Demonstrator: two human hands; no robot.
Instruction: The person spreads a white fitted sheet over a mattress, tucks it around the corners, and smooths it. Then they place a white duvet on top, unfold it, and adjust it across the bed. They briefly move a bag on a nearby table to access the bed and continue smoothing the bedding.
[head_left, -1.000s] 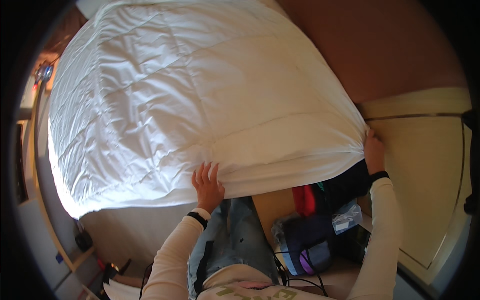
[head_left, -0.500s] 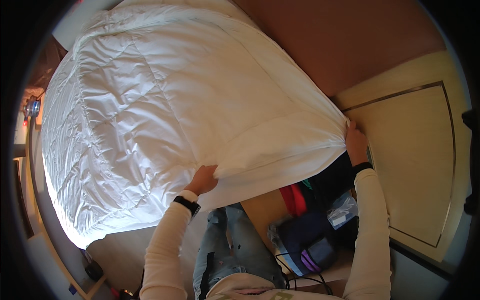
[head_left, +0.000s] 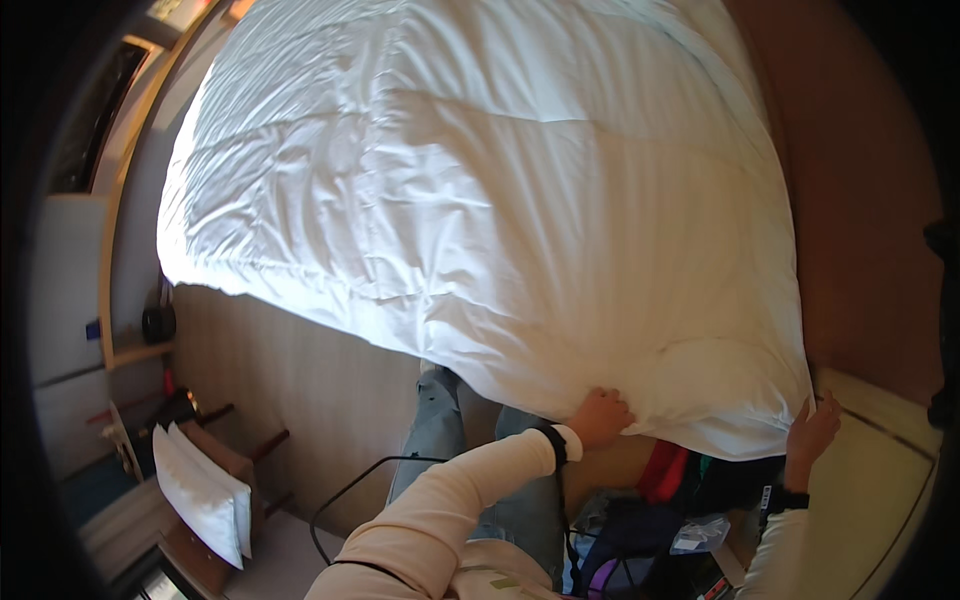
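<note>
A big white quilted duvet (head_left: 480, 200) spreads over the bed, its near edge hanging toward me. Closed on that near edge is my left hand (head_left: 602, 416), fingers curled into the fabric in front of my legs. Farther right, my right hand (head_left: 813, 432) pinches the duvet's near right corner between thumb and fingers, beside the pale wooden panel (head_left: 875, 470). Between the two hands the edge sags slightly, with creases drawn toward the corner. The bed beneath is hidden.
Below the duvet's right end lie dark bags (head_left: 625, 535), a red cloth (head_left: 663, 472) and a clear plastic packet (head_left: 700, 534). A chair with white cushions (head_left: 200, 490) stands at the lower left. A black cable (head_left: 330, 510) loops near my legs. A brown wall (head_left: 850, 200) borders the right.
My view has turned left, bringing the chair into sight. Both hands keep hold of the duvet; they now appear lower and farther right, and the left hand has come closer to the right.
</note>
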